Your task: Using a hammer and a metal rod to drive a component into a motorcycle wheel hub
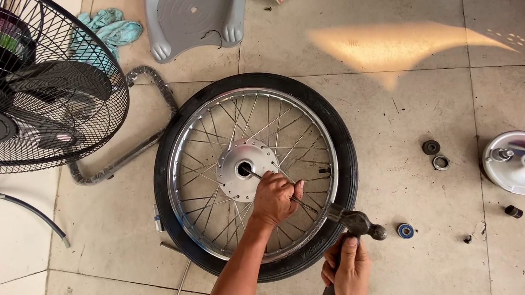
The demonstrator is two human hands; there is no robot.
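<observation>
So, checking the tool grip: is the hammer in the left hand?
No, the right hand grips the hammer, while the left hand holds a thin rod at the wheel hub.

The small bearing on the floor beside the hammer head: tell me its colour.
The bearing has a blue face with a dark centre, seen in the head view, just right of the hammer.

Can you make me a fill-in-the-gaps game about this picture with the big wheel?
1. The left hand holds a thin metal rod whose tip goes into the wheel's ____.
2. The right hand holds a ____ by its handle.
3. The spoked wheel lies flat on the tiled ____.
4. The black fan stands to the ____ of the wheel.

Missing words: hub; hammer; floor; left
</observation>
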